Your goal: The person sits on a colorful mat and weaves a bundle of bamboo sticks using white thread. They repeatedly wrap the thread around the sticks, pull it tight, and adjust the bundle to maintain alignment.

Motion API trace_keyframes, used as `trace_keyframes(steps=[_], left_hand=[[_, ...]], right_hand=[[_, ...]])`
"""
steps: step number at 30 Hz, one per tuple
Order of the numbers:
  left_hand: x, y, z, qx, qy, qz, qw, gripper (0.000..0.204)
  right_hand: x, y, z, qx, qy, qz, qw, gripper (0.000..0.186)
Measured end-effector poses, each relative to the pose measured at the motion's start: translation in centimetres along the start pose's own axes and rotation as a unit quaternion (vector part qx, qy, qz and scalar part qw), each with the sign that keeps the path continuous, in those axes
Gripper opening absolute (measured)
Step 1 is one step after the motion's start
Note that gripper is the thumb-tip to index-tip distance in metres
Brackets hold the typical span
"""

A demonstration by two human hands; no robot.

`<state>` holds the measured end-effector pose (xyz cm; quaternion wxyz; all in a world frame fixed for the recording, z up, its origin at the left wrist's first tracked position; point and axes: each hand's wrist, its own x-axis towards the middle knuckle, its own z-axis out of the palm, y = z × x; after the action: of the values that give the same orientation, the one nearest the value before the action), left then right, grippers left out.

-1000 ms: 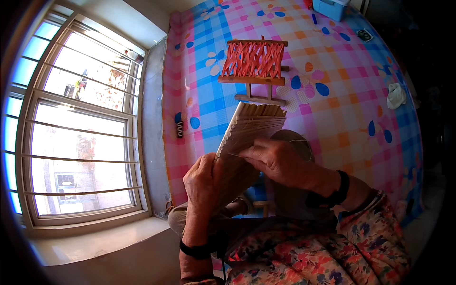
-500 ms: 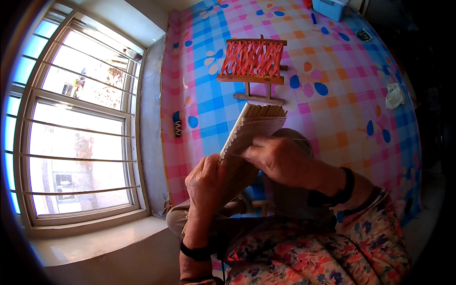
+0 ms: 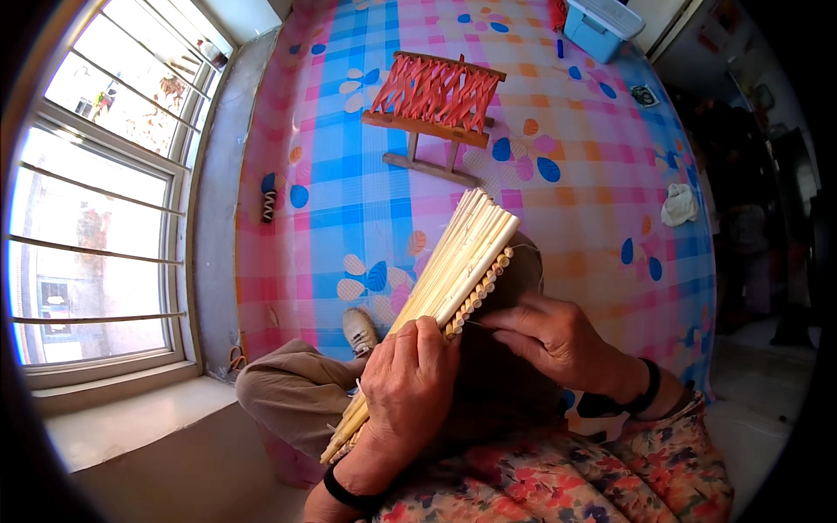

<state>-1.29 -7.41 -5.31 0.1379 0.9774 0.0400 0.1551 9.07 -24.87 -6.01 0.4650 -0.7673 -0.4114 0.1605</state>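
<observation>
A panel of pale, straight plant stalks (image 3: 449,261) laid side by side slants up from my lap. Its right edge shows a row of round cut stalk ends below one thicker pale stalk. My left hand (image 3: 408,379) is closed round the panel's lower part, thumb and fingers near that edge. My right hand (image 3: 549,338) is pinched just right of the edge, on a thin thread (image 3: 475,323) that runs to the stalk ends. Whether a needle is also between those fingers I cannot make out. A thin loop of thread curves above the right hand, beside my knee.
Ahead stands a small wooden folding stool (image 3: 432,96) with a woven red seat, on a checked, flowered floor sheet (image 3: 349,218). A white cloth (image 3: 679,205) and a light-blue plastic box (image 3: 600,28) lie to the right. The barred window (image 3: 96,253) and its sill are at left.
The panel has turned over, so its pale stalk face now shows and the row of cut ends faces right. My right hand has moved off the panel to the right, drawing thread.
</observation>
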Motion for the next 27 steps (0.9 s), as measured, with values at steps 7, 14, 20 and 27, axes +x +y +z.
trace_keyframes(steps=[7, 14, 20, 27], left_hand=[[-0.8, 1.5, 0.4, -0.047, -0.029, 0.028, 0.998, 0.041], [-1.3, 1.5, 0.2, -0.053, -0.068, 0.053, 0.995, 0.038], [-1.3, 0.9, 0.6, -0.047, -0.044, 0.098, 0.993, 0.029], [-1.0, 0.7, 0.5, -0.072, -0.058, 0.100, 0.991, 0.027]], right_hand=[[-1.9, -0.6, -1.7, 0.040, -0.049, 0.090, 0.994, 0.023], [-3.3, -1.9, -1.9, 0.052, -0.057, 0.233, 0.969, 0.024], [-2.9, -3.3, -1.8, 0.033, -0.055, 0.274, 0.960, 0.024], [-2.3, -3.7, -2.5, -0.028, -0.097, 0.256, 0.961, 0.027]])
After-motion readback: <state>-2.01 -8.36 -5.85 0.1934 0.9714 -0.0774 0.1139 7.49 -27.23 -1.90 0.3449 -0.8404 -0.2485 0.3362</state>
